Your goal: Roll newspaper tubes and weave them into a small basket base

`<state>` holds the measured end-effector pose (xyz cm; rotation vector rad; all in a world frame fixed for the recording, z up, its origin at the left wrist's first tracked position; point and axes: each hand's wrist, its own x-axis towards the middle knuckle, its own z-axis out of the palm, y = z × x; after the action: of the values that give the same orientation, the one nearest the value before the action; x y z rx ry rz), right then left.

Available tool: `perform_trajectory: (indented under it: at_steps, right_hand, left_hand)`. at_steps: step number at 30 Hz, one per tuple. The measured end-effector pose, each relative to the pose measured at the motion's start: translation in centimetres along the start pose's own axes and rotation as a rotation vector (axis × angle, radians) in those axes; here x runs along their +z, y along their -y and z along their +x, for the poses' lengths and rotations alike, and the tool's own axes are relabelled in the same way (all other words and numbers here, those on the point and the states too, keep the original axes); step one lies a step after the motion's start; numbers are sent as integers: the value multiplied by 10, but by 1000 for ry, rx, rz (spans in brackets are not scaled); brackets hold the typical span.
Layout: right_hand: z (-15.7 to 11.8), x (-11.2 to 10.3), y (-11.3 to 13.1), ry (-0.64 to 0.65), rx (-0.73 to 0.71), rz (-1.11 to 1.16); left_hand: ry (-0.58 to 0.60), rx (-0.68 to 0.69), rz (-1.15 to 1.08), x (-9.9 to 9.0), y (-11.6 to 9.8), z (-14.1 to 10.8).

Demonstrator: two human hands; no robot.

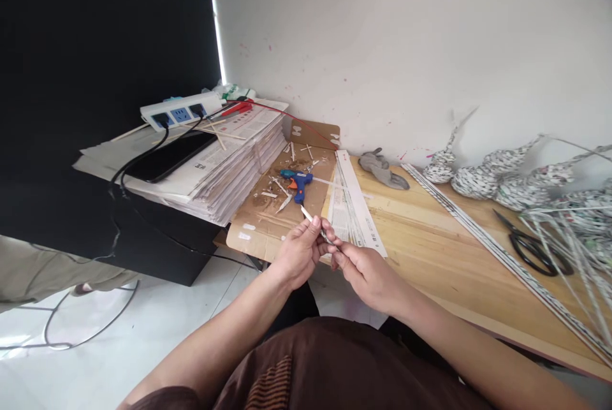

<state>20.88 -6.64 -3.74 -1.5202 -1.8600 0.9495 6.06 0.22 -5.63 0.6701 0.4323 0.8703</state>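
Between my two hands is a thin rolled paper stick [308, 213], its white end poking out past my left thumb. My left hand [302, 247] pinches it near that end, fingers curled round it. Close beside, my right hand [366, 273] grips the stick's nearer part between thumb and fingers; the rest of it is hidden by the hand. Just beyond them a blue glue gun [300, 185] with an orange trigger lies on a stained cardboard sheet [268, 231], among paper scraps. Right of it, cut newspaper strips [356, 206] lie fanned out on the wooden table [421, 244].
A tall newspaper stack [248, 168] at left bears a power strip [179, 113], a black phone [172, 155] and a red-handled tool [239, 107]. A grey glove [382, 169], long paper rods [488, 247], black scissors [530, 250] and woven paper forms [478, 178] lie at right.
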Motion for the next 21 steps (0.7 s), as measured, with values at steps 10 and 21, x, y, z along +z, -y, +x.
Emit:
perform_trajectory:
  at_steps: [10,21]
  right_hand:
    - [7,0,-22,425,215,899]
    - [2,0,-3,30,76,108]
  left_hand:
    - [47,-42,13,0,-6,-3]
    - [6,5,116,-5,-4,-1]
